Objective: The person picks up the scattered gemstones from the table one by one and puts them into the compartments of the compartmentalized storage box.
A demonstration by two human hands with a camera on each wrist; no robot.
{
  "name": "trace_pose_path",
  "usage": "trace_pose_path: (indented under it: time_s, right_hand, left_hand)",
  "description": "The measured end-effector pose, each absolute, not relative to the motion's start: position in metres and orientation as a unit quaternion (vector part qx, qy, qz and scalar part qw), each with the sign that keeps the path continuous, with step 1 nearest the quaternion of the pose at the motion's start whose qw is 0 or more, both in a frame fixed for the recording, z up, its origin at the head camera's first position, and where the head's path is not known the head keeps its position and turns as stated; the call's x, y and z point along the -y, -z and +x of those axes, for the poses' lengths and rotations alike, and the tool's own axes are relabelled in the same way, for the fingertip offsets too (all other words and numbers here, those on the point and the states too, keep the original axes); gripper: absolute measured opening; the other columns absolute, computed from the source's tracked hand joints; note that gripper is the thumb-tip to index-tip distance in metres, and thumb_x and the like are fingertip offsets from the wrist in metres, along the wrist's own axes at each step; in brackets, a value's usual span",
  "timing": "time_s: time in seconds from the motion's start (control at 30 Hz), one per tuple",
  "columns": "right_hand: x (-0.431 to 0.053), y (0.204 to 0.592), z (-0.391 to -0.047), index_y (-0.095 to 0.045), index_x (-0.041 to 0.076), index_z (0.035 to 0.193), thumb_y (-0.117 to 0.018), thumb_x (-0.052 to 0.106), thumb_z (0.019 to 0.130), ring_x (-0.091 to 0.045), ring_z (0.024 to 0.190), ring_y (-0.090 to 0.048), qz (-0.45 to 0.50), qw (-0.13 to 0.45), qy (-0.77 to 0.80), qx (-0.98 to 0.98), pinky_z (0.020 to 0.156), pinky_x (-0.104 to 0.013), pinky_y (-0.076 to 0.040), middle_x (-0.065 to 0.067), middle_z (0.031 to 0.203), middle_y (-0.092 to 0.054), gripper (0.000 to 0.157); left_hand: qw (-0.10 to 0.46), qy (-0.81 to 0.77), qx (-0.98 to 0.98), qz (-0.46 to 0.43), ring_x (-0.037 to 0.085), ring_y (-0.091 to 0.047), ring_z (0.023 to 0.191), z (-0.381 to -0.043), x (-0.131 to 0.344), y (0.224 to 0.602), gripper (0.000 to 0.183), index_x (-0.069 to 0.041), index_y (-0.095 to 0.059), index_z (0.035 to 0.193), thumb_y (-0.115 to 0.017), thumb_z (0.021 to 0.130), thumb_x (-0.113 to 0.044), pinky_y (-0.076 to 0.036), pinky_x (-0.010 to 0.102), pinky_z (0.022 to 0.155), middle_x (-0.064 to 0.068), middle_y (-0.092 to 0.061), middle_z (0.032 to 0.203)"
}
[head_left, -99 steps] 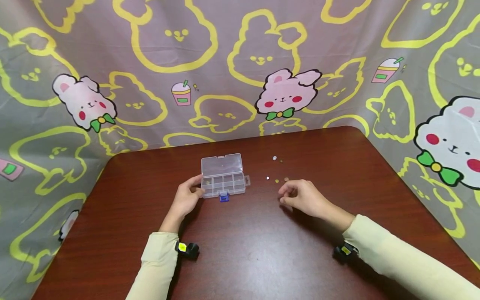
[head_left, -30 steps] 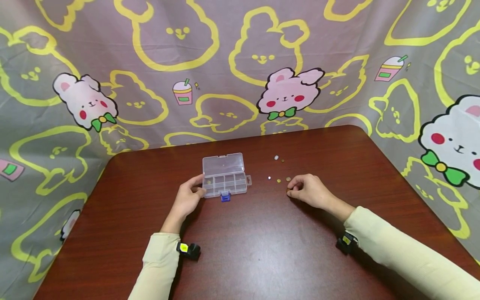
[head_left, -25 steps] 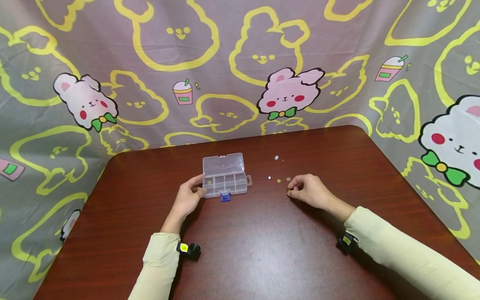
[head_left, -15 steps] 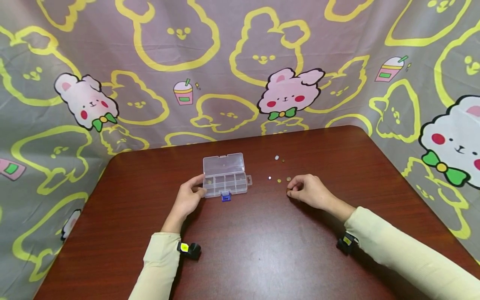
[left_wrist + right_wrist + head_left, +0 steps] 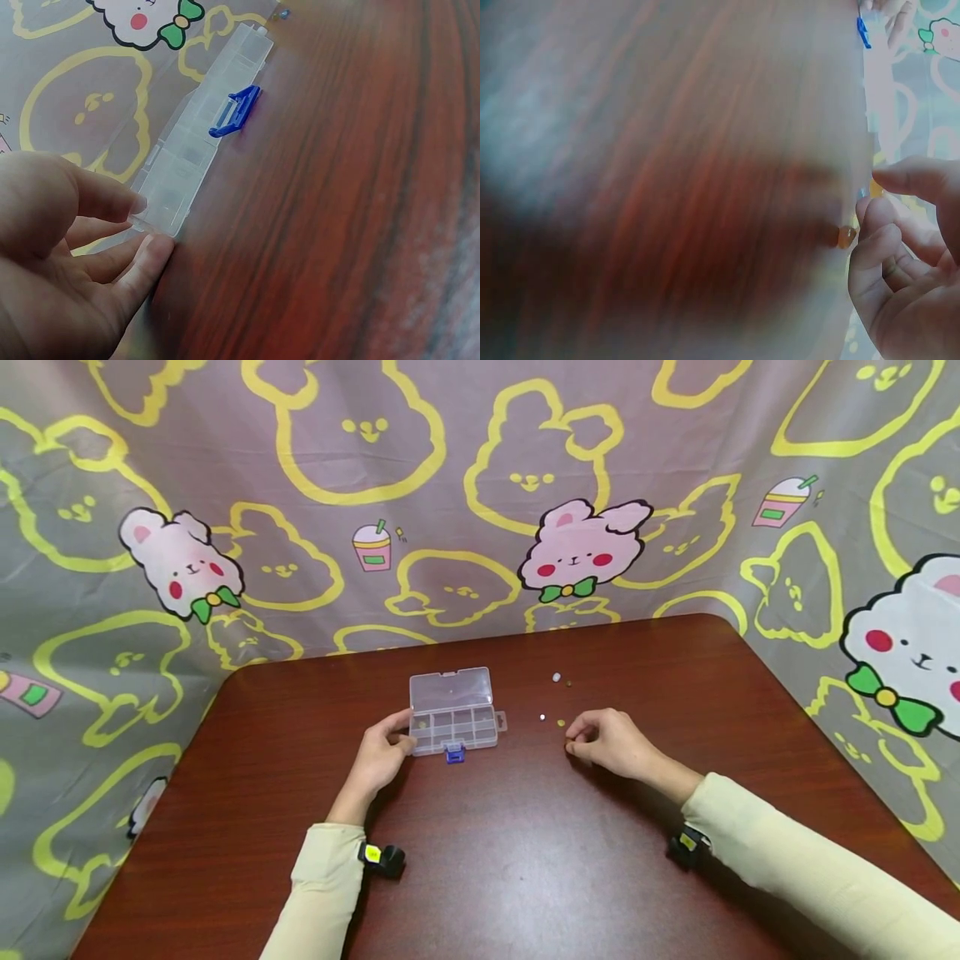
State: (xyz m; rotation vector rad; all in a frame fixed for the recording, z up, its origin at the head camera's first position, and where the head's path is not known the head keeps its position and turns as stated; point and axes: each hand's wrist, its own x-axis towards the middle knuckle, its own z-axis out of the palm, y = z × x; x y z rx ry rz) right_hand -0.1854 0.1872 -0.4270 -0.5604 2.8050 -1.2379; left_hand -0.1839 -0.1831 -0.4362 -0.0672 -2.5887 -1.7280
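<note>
My left hand (image 5: pixel 380 756) grips the near-left corner of a clear plastic compartment box (image 5: pixel 453 729), thumb in front and fingers behind. Its lid (image 5: pixel 451 689) stands raised at the back, and a blue latch (image 5: pixel 236 112) hangs at its front. A small yellowish bead (image 5: pixel 422 725) lies in the back-left compartment. To the right, my right hand (image 5: pixel 607 742) pinches a small brown bead (image 5: pixel 567 745) between thumb and forefinger, close over the table; the fingers partly cover it. An orange bead (image 5: pixel 846 237) shows beside the curled fingers in the right wrist view.
Loose on the table (image 5: pixel 480 860) between box and right hand are a white bead (image 5: pixel 542 717) and a yellow bead (image 5: pixel 561 722). Farther back lie a larger whitish bead (image 5: pixel 557 677) and a small dark one (image 5: pixel 569 683). A patterned curtain (image 5: pixel 450 585) stands behind the table.
My right hand, still half a second ago with the brown bead at its fingertips, has shifted slightly left with it, covering a bead formerly visible behind it. My left hand stays on the box.
</note>
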Motion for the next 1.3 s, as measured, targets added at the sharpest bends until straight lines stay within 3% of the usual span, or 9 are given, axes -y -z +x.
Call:
trace_pose_path:
  time_s: [0.97,1.17,1.3]
  right_hand:
    - [-0.132,0.411,-0.194,-0.073,0.005,0.09,-0.076,0.004,0.083,-0.009,0.056,-0.06,-0.23,0.024,0.419,-0.878,0.063,-0.027,-0.048,0.004,0.068,-0.066,0.007]
    - [-0.115,0.407,-0.196,-0.075,0.008,0.089,-0.077,0.008,0.083,-0.009,0.063,-0.061,-0.226,0.021,0.412,-0.882,0.069,-0.044,-0.049,0.006,0.071,-0.067,0.006]
    - [-0.105,0.407,-0.199,-0.075,0.009,0.088,-0.079,0.009,0.083,-0.009,0.065,-0.06,-0.229,0.011,0.41,-0.883,0.068,-0.041,-0.049,0.007,0.072,-0.067,0.007]
  left_hand:
    - [0.022,0.554,0.832,-0.023,0.035,-0.063,0.1,-0.185,0.184,0.438,0.051,0.01,-0.052,0.139,-0.06,0.088,0.01,-0.047,0.017,0.072,0.029,-0.059,0.132]
    - [0.023,0.548,0.836,-0.023,0.032,-0.063,0.098,-0.184,0.183,0.435,0.051,0.01,-0.052,0.139,-0.06,0.088,0.01,-0.047,0.018,0.073,0.029,-0.06,0.13]
    - [0.024,0.544,0.838,-0.02,0.032,-0.063,0.097,-0.184,0.183,0.436,0.051,0.009,-0.053,0.139,-0.06,0.089,0.009,-0.047,0.017,0.072,0.029,-0.061,0.128]
